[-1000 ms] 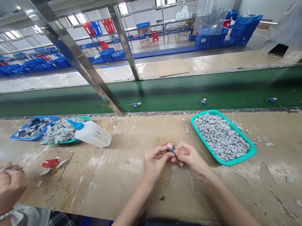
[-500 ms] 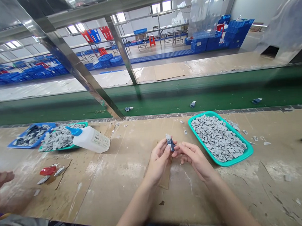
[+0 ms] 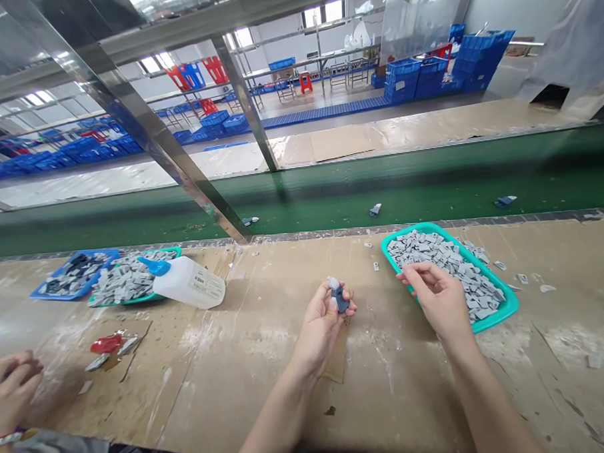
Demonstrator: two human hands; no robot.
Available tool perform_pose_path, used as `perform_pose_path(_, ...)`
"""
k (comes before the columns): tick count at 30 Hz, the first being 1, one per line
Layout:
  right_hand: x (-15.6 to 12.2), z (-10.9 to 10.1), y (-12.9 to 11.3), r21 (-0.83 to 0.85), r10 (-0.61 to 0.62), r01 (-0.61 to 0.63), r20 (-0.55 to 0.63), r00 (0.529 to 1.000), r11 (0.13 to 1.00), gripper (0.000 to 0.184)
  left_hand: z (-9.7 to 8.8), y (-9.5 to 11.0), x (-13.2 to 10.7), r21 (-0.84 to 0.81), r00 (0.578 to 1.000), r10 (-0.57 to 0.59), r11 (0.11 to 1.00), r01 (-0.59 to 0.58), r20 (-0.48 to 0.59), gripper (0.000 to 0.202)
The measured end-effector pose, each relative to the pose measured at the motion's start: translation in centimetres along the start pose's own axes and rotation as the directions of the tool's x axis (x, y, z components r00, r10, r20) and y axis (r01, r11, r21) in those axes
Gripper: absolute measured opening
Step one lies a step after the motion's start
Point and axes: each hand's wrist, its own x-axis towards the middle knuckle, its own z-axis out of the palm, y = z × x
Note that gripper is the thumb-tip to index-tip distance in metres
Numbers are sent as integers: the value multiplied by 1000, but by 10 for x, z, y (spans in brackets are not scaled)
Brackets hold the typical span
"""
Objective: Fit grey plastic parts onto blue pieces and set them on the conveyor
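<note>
Holding: my left hand [image 3: 322, 319] is closed on a small dark piece [image 3: 338, 296] with a pale cap. Thumb and fingers pinch it upright, above the middle of the surface [image 3: 268, 361].
Reaching: my right hand [image 3: 435, 297] lies over the near left end of the teal tray [image 3: 496, 317], fingers loosely curled and touching the grey pieces [image 3: 453, 260]. I cannot tell whether it has one pinched.
Changed: half a second ago both my hands met on the small dark piece. Since then the right has let go and swung out to the tray, while the left has kept its grip and hardly moved.
Meaning: the piece now hangs on one hand's grip alone. By my reading the two-handed work on it is paused, with the right hand in among the loose stock.
Tray: it sits toward the far right of the surface, heaped with grey pieces, and a few have spilled beside it.
Far left: a white glue bottle [image 3: 187, 283] lies on its side with its blue nozzle over a second heap of grey parts. A blue tray [image 3: 68, 277] sits just beyond it.
Belt: a green conveyor belt [image 3: 331, 198] runs along the far edge, with a few stray parts on it.
Near left corner: a co-worker's hand [image 3: 11, 389] is there, well apart from mine.
</note>
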Motion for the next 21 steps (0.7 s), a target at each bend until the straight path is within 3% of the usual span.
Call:
perform_pose_path(4,9,-15,7,-225,-61,20,-179,982,974,27,-4,7,0,-62,998,-51,997,49,-24,27)
perform_pose_path(7,18,-32,18,-495,-145,-4,-262,954,869,28,-9,15,0,-87,992,-75,994,66,-104,30)
perform_pose_path(12,29,-44,39,-770,-298,122,-92,950,626,30,-19,24,2,-48,975,-76,997,67,-207,25)
perform_pose_path(16,35,-28,43,-807,-294,189,20,956,560,26,-30,30,13,12,978,-37,999,41,-205,26)
perform_pose_path(21,39,-17,46,-854,-299,150,-7,954,498,24,-39,43,35,82,982,17,997,-2,-187,26)
